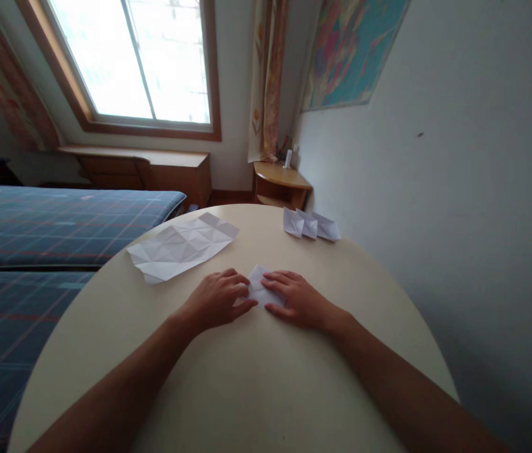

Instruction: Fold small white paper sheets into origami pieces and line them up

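A small folded sheet of white paper lies on the round table between my hands, its pointed corner facing away from me. At its left edge, my left hand has bent fingers and the thumb closed on the paper. My right hand rests on the right part of the sheet, fingers stretched out and lying flat, thumb a little apart. Both palms partly cover the paper, so its full outline is hidden.
The cream round table carries a large creased white sheet at back left and several folded paper pieces at back right. A bed with a plaid cover stands left; a white wall runs along the right.
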Action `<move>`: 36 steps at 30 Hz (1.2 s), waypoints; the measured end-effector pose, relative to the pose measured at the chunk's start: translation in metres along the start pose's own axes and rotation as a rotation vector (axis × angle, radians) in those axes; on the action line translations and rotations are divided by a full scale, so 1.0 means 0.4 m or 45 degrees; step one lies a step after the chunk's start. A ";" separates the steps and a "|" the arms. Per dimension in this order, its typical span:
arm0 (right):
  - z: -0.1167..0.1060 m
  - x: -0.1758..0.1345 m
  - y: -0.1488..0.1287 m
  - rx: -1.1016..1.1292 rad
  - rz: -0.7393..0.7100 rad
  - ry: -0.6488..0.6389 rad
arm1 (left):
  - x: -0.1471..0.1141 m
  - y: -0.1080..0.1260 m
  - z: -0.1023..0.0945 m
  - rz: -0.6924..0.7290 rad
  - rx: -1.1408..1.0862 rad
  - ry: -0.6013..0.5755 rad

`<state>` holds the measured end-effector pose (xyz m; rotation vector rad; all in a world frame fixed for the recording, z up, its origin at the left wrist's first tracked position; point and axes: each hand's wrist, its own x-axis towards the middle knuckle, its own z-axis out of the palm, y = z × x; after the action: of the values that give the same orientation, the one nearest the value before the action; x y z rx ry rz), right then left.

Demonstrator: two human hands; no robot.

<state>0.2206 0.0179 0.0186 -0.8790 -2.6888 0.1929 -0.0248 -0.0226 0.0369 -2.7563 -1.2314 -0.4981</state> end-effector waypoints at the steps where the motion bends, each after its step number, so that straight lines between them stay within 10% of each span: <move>1: -0.001 0.000 0.000 0.000 -0.001 -0.004 | 0.000 -0.001 -0.001 0.003 -0.003 0.005; 18: -0.010 -0.003 0.003 0.008 0.010 -0.035 | -0.025 -0.058 0.010 0.045 -0.072 0.259; 36: -0.005 -0.003 -0.003 0.077 0.023 -0.021 | -0.022 -0.047 0.027 0.011 -0.210 0.040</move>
<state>0.2216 0.0165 0.0205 -0.8876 -2.6756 0.2854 -0.0411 -0.0140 0.0226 -2.8745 -1.2228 -0.6683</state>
